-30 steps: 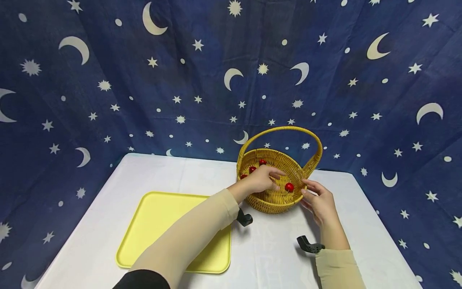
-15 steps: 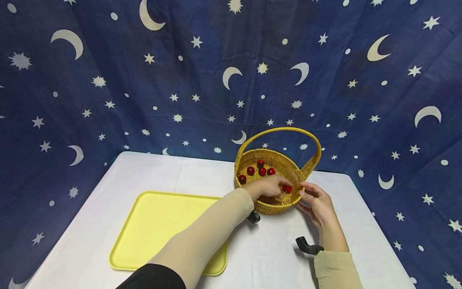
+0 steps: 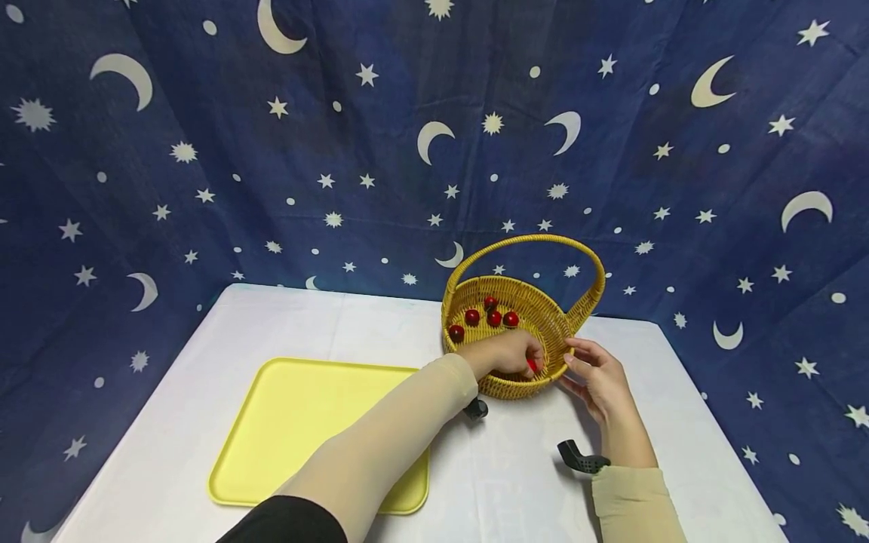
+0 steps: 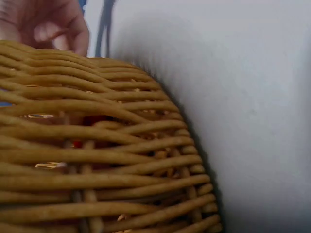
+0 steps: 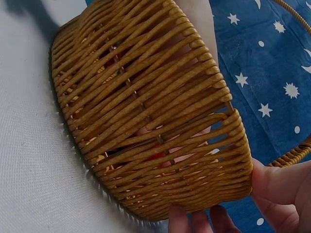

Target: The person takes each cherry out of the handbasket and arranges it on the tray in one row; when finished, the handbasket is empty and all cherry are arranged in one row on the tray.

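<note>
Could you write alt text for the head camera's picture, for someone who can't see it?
A person's left hand, inside a wicker basket, grips a red fruit while the right hand holds the basket's side. Five more red fruits lie inside; a yellow tray sits to the left on a white table, before a blue curtain.

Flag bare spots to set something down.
Free: yellow tray left of the left sleeve; white tabletop between tray and right sleeve; tabletop behind tray, left of basket. Crowded: basket interior, with left hand and red fruits; right rim, with right hand.
</note>
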`<state>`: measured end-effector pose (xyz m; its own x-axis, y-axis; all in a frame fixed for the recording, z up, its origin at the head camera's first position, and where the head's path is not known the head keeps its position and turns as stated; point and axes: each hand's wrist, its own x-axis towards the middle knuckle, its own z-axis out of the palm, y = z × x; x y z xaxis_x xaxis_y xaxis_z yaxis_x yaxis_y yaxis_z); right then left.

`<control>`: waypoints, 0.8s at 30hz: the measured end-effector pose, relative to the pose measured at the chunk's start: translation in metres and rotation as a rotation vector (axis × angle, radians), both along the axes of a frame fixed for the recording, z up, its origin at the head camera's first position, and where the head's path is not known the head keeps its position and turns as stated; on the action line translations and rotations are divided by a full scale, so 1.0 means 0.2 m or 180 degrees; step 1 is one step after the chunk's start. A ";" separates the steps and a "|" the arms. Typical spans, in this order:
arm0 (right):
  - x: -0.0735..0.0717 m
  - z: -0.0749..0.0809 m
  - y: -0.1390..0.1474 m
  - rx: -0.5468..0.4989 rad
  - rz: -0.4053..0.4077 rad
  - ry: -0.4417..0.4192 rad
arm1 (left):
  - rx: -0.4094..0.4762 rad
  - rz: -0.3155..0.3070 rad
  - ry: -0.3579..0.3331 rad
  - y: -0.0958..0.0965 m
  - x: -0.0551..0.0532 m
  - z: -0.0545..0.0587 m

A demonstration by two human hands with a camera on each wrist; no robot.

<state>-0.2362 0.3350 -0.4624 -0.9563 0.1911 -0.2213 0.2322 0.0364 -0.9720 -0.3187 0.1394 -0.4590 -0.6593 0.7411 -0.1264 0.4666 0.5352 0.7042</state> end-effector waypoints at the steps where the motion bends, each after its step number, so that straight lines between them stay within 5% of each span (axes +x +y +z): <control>1: 0.00 0.00 0.00 0.0007 0.0012 0.0004 | 0.0003 0.0041 0.0033 -0.01 0.00 0.01; 3: 0.00 0.00 0.00 -0.0001 0.0019 0.0013 | 0.0067 0.0168 0.0070 -0.03 0.00 0.02; 7: -0.01 0.00 0.00 -0.0003 0.0016 0.0005 | 0.0491 0.0451 -0.0205 -0.09 0.02 0.07; 13: 0.00 0.00 0.00 0.0026 -0.0008 -0.0050 | 0.1149 0.0574 -0.0602 -0.24 0.09 0.19; 19: 0.00 -0.01 0.00 -0.0002 0.0000 -0.0041 | 0.1407 0.0749 -0.0619 -0.49 0.18 0.30; 24: 0.00 0.00 0.00 -0.0024 0.0032 -0.0022 | 0.1449 0.0947 -0.0628 -0.75 0.28 0.29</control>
